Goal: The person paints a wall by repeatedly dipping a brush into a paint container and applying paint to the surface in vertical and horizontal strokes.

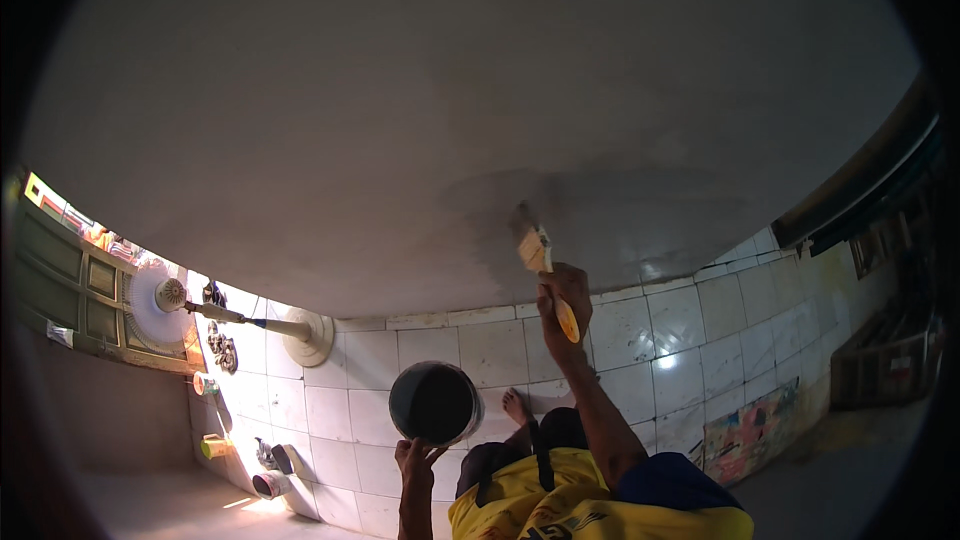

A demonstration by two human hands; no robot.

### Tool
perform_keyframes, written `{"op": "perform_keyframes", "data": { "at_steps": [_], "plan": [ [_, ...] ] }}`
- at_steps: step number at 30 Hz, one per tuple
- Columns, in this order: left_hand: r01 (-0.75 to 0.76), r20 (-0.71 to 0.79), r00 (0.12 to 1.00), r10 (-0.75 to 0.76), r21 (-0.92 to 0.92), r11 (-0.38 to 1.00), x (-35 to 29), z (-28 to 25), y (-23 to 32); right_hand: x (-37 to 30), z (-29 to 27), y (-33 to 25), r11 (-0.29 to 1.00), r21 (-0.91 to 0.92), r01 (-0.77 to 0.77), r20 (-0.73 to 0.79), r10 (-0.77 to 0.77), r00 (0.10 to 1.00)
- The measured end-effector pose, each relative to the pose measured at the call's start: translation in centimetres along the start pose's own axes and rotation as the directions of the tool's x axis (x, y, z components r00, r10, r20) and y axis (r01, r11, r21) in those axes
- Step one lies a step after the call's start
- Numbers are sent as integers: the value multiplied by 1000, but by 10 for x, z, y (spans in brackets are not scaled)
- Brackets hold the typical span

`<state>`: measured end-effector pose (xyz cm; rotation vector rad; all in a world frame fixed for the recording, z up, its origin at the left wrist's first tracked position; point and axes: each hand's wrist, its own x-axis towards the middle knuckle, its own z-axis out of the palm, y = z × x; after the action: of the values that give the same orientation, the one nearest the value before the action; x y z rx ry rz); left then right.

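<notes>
My right hand (566, 302) is closed round the handle of a paintbrush (534, 248), a flat brush with pale bristles and a yellow handle end. Its bristle tip lies against or very near the grey wall (330, 160), beside a darker, damp-looking patch (620, 205). Lower and to the left, my left hand (417, 456) grips the near rim of a round bucket (434, 404). Dark grey contents show inside the bucket, though their level is hard to make out. Part of the left hand's fingers is hidden at the rim.
White floor tiles (355, 420) run along the wall's base. On the left stand a pedestal fan (308, 337), a green panelled door (75, 275), footwear (222, 348) and a yellow container (214, 446). A colourful mat (752, 430) and dark wooden furniture (880, 370) are at right.
</notes>
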<state>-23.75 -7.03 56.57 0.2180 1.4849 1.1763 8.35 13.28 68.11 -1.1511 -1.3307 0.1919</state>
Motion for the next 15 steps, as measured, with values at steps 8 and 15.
{"op": "perform_keyframes", "data": {
  "at_steps": [8, 15],
  "plan": [
    [-58, 82, 995, 62, -55, 997, 1, 36, -7, -1, -18, -12, 292, 636, -714, 328, 736, 592],
    [-48, 57, 997, 50, -33, 998, -10, 80, -27, 19, -61, -13, 487, 416, -768, 702, 365, 611]
  ]
}}
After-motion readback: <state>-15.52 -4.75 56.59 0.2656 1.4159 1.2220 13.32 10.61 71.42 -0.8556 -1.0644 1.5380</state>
